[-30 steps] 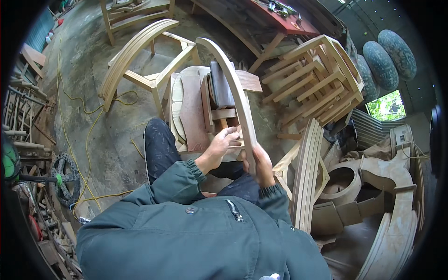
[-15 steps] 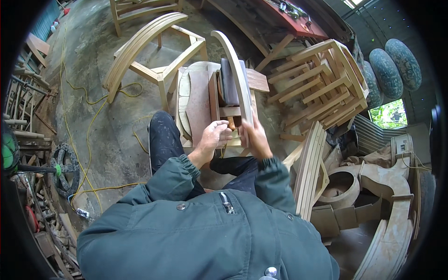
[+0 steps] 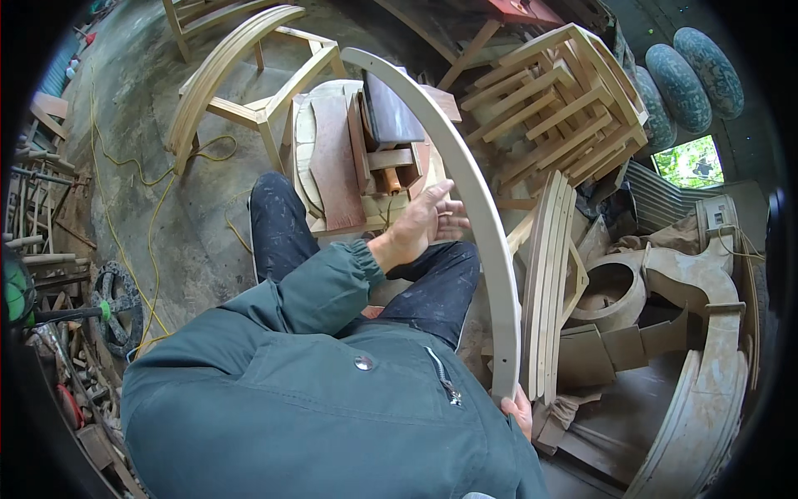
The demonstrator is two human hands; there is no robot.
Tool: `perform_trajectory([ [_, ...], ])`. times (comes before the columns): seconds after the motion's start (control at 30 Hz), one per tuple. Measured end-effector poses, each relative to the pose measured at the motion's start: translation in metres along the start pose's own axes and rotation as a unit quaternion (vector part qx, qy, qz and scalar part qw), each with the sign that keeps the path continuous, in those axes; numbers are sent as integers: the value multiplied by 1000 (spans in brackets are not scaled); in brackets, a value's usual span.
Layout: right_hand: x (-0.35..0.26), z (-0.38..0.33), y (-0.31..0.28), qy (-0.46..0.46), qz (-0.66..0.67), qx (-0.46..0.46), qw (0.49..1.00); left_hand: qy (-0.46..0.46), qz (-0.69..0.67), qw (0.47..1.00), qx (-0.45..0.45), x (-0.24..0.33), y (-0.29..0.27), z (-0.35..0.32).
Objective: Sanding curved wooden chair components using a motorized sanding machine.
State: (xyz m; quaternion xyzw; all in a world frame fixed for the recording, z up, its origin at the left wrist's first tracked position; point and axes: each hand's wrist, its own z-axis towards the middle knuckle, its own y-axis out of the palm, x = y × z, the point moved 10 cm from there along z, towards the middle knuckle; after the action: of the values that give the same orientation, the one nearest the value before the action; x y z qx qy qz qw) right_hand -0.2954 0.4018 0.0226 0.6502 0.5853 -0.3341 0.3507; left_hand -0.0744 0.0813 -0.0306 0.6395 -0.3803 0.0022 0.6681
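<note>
A long curved wooden strip (image 3: 470,170), pale and smooth with a small hole near its lower end, arcs from the machine in front of me back to my right side. My right hand (image 3: 520,409) is closed round its near end, partly hidden by the strip and my jacket. Beside the strip's middle, my left hand (image 3: 426,223) is raised with its fingers apart and nothing in it. Beyond that hand stands a wooden bench (image 3: 337,158) carrying a grey, flat-faced block (image 3: 391,112), with an orange-brown handle-like piece (image 3: 391,180) below it.
Several curved strips (image 3: 544,283) lean close on my right. A stack of wooden frames (image 3: 557,108) stands beyond them. Curved wooden frame (image 3: 274,104) is at the far left. A yellow cord (image 3: 152,266) trails over the floor. Cardboard and large carved parts (image 3: 702,291) sit at right.
The curved strip has swung toward me and to the right, and my right hand now grips its near end. My left hand has moved right and opened. The view has shifted slightly.
</note>
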Motion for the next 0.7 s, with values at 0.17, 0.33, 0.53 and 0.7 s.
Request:
perform_trajectory([
  [0.17,-17,59,35,-72,-28,40,996,-27,49,998,4,-4,-22,-3],
  [0.33,-28,162,108,-69,40,-23,997,15,84,987,133,30,-63,-30],
  [0.53,-85,317,210,-163,46,-94,981,47,47,991,114,57,-98,-42],
  [0.7,-156,420,277,-156,6,-113,981,76,70,976,193,73,-138,-49],
])
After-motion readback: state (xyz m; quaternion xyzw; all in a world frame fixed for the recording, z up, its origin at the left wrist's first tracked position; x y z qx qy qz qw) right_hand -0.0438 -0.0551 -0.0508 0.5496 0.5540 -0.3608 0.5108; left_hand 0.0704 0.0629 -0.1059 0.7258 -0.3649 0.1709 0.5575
